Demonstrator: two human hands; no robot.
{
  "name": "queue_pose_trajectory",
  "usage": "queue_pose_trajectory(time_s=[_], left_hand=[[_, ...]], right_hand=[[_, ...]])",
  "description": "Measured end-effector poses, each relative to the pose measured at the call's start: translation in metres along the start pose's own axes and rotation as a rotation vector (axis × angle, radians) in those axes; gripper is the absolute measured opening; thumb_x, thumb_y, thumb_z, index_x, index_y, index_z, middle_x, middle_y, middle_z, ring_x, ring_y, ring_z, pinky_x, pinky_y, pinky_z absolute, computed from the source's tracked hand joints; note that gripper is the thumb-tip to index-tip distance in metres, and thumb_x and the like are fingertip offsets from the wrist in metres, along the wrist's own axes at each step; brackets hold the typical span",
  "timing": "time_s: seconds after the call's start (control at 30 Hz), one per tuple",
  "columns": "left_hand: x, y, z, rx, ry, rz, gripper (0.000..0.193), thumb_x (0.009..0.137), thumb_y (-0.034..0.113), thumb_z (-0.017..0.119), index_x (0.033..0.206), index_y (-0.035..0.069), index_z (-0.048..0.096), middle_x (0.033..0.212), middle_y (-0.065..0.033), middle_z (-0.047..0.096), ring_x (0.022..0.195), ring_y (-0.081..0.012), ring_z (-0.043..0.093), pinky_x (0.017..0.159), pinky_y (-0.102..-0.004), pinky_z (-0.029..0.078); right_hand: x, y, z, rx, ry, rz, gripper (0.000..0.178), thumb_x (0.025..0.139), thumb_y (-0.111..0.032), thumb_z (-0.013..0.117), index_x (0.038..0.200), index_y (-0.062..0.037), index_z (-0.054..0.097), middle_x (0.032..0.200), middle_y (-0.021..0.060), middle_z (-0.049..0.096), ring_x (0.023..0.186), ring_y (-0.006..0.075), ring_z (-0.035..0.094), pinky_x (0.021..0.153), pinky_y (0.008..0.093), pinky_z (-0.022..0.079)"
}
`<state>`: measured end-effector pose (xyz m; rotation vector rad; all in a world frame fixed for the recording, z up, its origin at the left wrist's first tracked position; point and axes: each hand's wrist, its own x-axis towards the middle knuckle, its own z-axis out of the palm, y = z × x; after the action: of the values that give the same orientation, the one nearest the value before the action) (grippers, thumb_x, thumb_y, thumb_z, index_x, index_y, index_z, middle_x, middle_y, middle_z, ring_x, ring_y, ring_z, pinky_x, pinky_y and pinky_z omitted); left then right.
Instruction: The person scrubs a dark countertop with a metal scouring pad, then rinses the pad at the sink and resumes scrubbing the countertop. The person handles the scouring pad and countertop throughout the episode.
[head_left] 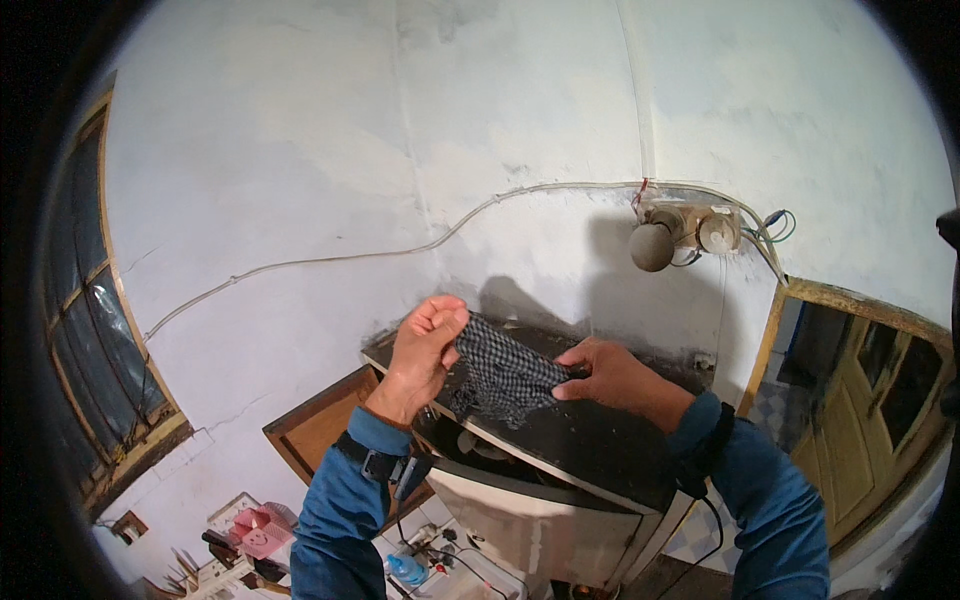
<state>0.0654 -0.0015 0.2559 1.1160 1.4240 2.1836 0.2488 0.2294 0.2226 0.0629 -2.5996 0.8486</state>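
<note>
A black-and-white checked cloth (505, 370) hangs between my two hands, over the dark top of a cabinet (610, 450). My left hand (425, 350) pinches its upper left corner with the fingers closed. At the right end of the cloth, my right hand (620, 380) grips its edge between thumb and fingers. The lower part of the cloth droops close to the cabinet top; whether it touches I cannot tell. Below it, the pale cabinet front (540, 525) stands partly open, with a dark gap under the top.
A brown wooden panel (325, 425) leans out left of the cabinet. A bulb (652, 247) in a wall fitting hangs above right. Cords and a blue bottle (407, 568) lie low in front; a pink basket (262, 530) sits lower left. A yellowish door (850, 440) is at the right.
</note>
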Motion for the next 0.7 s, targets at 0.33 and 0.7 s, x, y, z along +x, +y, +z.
queue_pose_trajectory(time_s=[0.33, 0.7], left_hand=[[-0.009, 0.015, -0.014, 0.232, -0.17, -0.177, 0.036, 0.095, 0.007, 0.075, 0.131, 0.006, 0.067, 0.086, 0.006, 0.062, 0.074, -0.0041, 0.055, 0.063, -0.0194, 0.044], [0.004, 0.021, -0.007, 0.474, -0.249, -0.25, 0.025, 0.105, 0.029, 0.063, 0.106, 0.004, 0.066, 0.095, -0.0009, 0.06, 0.081, -0.0084, 0.058, 0.071, -0.0278, 0.059]], right_hand=[[-0.01, -0.016, -0.021, 0.715, 0.22, 0.248, 0.031, 0.1, -0.027, 0.061, 0.107, 0.003, 0.065, 0.095, 0.0111, 0.065, 0.085, 0.0189, 0.063, 0.069, 0.0328, 0.053], [-0.019, -0.031, -0.045, 0.252, 0.187, 0.261, 0.021, 0.103, -0.019, 0.06, 0.104, 0.0012, 0.06, 0.083, 0.0086, 0.065, 0.066, 0.0135, 0.064, 0.053, 0.0273, 0.05]])
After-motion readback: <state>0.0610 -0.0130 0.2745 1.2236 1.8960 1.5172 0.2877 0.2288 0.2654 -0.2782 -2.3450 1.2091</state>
